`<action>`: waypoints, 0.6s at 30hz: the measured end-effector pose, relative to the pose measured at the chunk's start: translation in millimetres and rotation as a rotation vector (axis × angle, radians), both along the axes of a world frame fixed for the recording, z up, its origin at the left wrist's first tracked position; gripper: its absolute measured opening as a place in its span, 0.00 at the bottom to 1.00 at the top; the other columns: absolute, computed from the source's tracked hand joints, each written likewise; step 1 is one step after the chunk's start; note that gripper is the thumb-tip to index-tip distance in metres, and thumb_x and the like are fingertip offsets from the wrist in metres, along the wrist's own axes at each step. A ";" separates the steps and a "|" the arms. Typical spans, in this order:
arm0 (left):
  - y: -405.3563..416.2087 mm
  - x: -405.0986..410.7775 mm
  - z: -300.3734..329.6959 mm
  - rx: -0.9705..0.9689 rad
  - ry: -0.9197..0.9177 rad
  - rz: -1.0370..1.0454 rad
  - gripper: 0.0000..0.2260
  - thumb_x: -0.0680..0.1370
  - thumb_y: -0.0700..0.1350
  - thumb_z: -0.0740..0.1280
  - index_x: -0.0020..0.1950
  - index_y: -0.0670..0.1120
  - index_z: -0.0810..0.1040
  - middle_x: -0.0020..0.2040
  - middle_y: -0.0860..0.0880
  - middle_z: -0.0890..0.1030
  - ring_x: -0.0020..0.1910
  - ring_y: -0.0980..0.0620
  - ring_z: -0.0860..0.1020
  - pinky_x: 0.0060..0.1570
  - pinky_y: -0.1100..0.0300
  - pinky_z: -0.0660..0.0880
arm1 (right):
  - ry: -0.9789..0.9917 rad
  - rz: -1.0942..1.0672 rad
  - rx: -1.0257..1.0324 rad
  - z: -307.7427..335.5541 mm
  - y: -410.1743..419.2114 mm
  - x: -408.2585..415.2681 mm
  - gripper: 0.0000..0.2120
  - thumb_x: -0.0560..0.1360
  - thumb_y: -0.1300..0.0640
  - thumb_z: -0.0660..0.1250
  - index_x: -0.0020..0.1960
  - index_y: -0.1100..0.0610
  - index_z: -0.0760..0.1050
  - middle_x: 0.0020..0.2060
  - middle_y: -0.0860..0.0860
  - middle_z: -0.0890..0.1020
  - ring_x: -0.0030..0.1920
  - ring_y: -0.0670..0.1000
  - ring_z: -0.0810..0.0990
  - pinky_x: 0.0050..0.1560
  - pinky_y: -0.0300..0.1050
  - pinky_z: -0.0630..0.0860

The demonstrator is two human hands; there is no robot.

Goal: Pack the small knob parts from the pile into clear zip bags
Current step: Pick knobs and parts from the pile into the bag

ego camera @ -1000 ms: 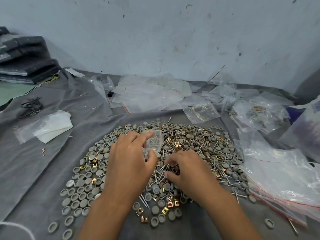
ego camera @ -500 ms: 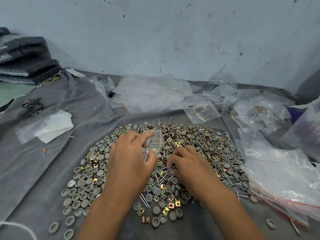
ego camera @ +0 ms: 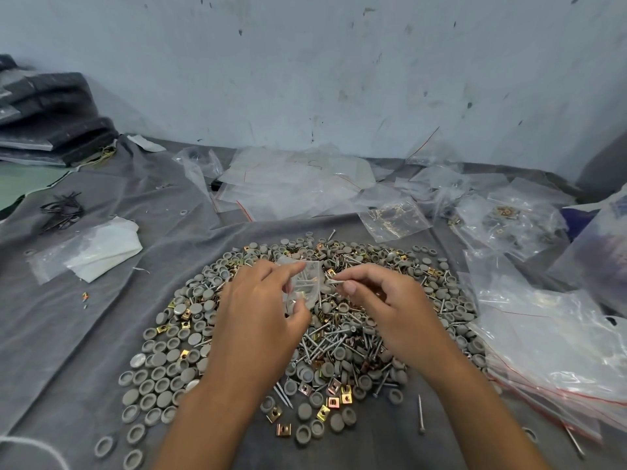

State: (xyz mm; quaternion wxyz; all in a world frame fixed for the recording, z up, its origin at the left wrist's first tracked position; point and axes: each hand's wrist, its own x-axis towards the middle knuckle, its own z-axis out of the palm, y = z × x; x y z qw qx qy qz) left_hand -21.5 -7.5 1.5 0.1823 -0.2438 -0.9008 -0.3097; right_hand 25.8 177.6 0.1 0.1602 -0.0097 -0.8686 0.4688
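On the far left, dark folded slabs (ego camera: pixel 51 120) stacked by the wall; black clips (ego camera: pixel 62 208) and a flat white bag (ego camera: pixel 98 249) lie on the grey cloth (ego camera: pixel 84 334). No readable writing or brand anywhere.

Centre: pile (ego camera: pixel 190 334) of small grey round knob caps, many cup-side up, mixed with brass square clips (ego camera: pixel 334 398) and silver screws (ego camera: pixel 325 340), spread over the cloth. Left hand (ego camera: pixel 258 317) over the pile, thumb and fingers pinching a small clear zip bag (ego camera: pixel 305 283), mouth turned toward the right hand; a few screws visible inside. Right hand (ego camera: pixel 393 310) just beside it, thumb and forefinger pinching a screw (ego camera: pixel 334 281) at the bag's opening, other fingers curled.

Behind: loose empty clear bags (ego camera: pixel 298 181) with red seal strips. Right: packed bags (ego camera: pixel 502 222) holding brass bits, and a stack of clear bags (ego camera: pixel 559 351) at the edge.
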 end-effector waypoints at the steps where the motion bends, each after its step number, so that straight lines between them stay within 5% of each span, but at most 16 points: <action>1: 0.5 0.0 -0.2 -0.006 -0.001 -0.002 0.21 0.74 0.46 0.72 0.67 0.54 0.77 0.44 0.62 0.69 0.47 0.57 0.69 0.52 0.60 0.67 | 0.061 0.021 -0.011 3.4 -3.7 1.8 0.06 0.80 0.51 0.68 0.54 0.42 0.81 0.44 0.40 0.85 0.43 0.43 0.83 0.41 0.36 0.78; 5: 5.0 2.4 -2.0 -0.027 0.011 -0.005 0.22 0.73 0.45 0.73 0.67 0.53 0.78 0.44 0.60 0.71 0.47 0.57 0.70 0.53 0.58 0.67 | 0.228 -0.004 0.221 6.7 -17.3 5.6 0.06 0.79 0.53 0.71 0.55 0.49 0.84 0.45 0.39 0.84 0.46 0.38 0.81 0.45 0.29 0.74; 11: 9.2 4.1 -3.8 -0.050 0.015 -0.028 0.22 0.72 0.46 0.73 0.67 0.52 0.79 0.44 0.59 0.71 0.48 0.57 0.70 0.53 0.58 0.66 | 0.283 -0.096 0.515 1.0 -32.1 1.6 0.09 0.79 0.59 0.72 0.58 0.55 0.83 0.50 0.48 0.84 0.52 0.49 0.80 0.52 0.47 0.79; 15: 9.3 3.7 -4.9 -0.043 0.030 -0.014 0.22 0.73 0.47 0.73 0.66 0.54 0.78 0.44 0.60 0.70 0.47 0.59 0.68 0.52 0.60 0.64 | 0.279 -0.104 0.505 1.1 -34.5 0.4 0.10 0.77 0.60 0.73 0.58 0.54 0.83 0.50 0.47 0.84 0.51 0.47 0.81 0.53 0.46 0.79; 18: 8.9 2.6 -5.5 -0.045 0.041 -0.005 0.19 0.73 0.48 0.73 0.64 0.54 0.80 0.43 0.61 0.68 0.46 0.59 0.67 0.52 0.60 0.63 | 0.266 -0.061 0.346 1.1 -35.0 1.8 0.15 0.75 0.61 0.75 0.60 0.50 0.81 0.52 0.42 0.81 0.49 0.40 0.80 0.53 0.33 0.76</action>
